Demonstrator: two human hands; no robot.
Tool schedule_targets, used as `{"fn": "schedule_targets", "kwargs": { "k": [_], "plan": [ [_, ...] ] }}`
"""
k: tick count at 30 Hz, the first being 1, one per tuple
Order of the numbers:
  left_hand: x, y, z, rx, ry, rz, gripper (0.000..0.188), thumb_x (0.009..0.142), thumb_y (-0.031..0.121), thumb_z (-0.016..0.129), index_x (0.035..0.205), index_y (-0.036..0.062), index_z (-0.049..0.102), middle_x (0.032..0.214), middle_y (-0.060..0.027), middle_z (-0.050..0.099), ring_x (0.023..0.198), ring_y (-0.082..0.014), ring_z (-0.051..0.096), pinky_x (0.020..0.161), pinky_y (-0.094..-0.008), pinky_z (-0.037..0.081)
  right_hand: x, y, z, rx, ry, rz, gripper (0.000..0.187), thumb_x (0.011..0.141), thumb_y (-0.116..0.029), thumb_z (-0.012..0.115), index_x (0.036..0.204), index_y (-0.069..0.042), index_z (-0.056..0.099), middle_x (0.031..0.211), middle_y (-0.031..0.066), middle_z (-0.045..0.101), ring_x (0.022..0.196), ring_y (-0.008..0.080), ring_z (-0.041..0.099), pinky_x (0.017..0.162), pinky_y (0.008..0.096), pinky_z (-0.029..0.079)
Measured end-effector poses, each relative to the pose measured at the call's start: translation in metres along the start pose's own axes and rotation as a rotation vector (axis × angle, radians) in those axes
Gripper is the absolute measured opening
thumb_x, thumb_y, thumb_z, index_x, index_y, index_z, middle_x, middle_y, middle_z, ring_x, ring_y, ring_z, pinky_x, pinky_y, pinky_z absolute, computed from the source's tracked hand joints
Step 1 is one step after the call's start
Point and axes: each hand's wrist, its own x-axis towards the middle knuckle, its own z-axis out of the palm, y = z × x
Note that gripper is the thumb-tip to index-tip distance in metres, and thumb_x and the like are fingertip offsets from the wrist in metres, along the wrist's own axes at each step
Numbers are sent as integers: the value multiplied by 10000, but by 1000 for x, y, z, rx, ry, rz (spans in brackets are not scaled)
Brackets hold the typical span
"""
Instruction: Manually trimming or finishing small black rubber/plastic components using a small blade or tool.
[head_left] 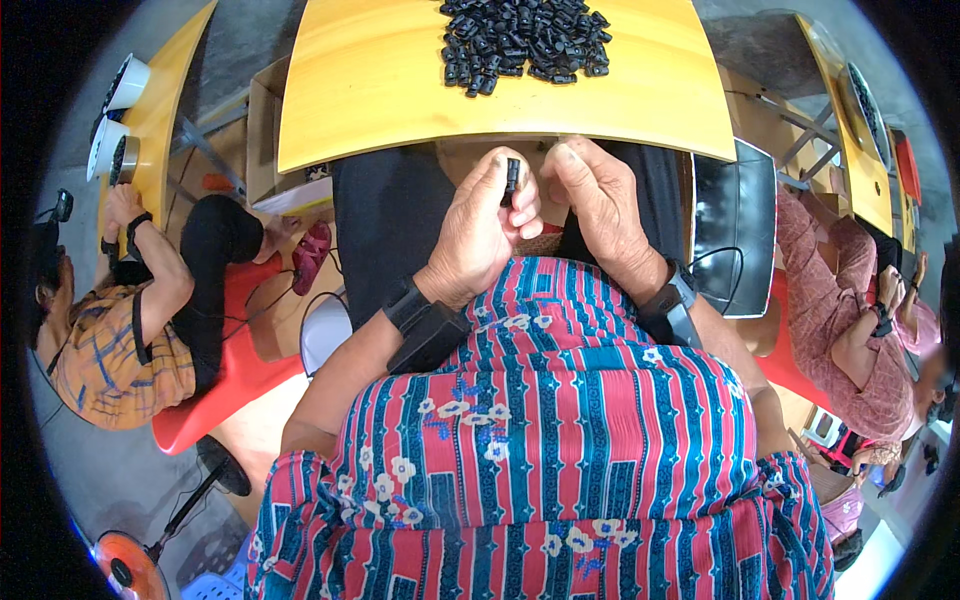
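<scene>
My left hand point(485, 215) is closed, with a small black plastic piece point(512, 178) pinched upright between thumb and fingers. It resembles a cord lock, though its details are too small to tell. Close by on the right, my right hand point(600, 195) has its thumb and forefinger pressed together; anything between them is too small to make out. Both hands hover over my lap, just in front of the near edge of the yellow table point(370, 90). On that table lies a heap of similar black plastic pieces point(525, 40).
A dark open container point(735, 225) sits below the table's right corner, a cardboard box point(265, 130) below its left. People work at yellow tables on both sides: one in an orange plaid shirt point(120, 370), another in reddish clothes point(860, 350). An orange fan point(130, 565) stands at lower left.
</scene>
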Motion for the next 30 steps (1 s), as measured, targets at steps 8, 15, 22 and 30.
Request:
{"fn": "schedule_targets", "kwargs": {
  "k": [8, 15, 22, 30],
  "plan": [
    [-1, 0, 0, 24, 75, 35, 269, 1019, 334, 356, 903, 108, 445, 735, 19, 391, 634, -66, 372, 575, -221, 373, -2, -5, 10, 273, 39, -19, 190, 827, -15, 653, 1015, 15, 657, 855, 50, 652, 767, 103, 612, 710, 238, 504],
    [0, -3, -3, 109, 115, 58, 337, 1016, 341, 366, 1076, 58, 540, 754, 37, 416, 652, -48, 384, 592, -207, 367, 1, 3, 9, 6, 47, -210, 176, 801, 1, 669, 973, 38, 669, 840, 101, 670, 743, 128, 648, 654, 247, 525],
    [2, -6, -4, 176, 160, 68, 310, 1016, 331, 370, 1031, 66, 530, 745, 31, 415, 632, -50, 373, 581, -197, 364, 1, 5, 12, -23, 104, -214, 134, 790, -13, 679, 915, 35, 667, 804, 108, 670, 733, 130, 647, 647, 256, 521],
    [0, -1, -8, -14, 60, -53, 266, 1004, 338, 373, 897, 114, 468, 718, 26, 400, 618, -76, 374, 550, -224, 326, 1, 6, 1, 80, -63, 57, 112, 861, -79, 631, 855, 28, 600, 834, 81, 655, 808, 120, 632, 712, 267, 507]
  ]
}}
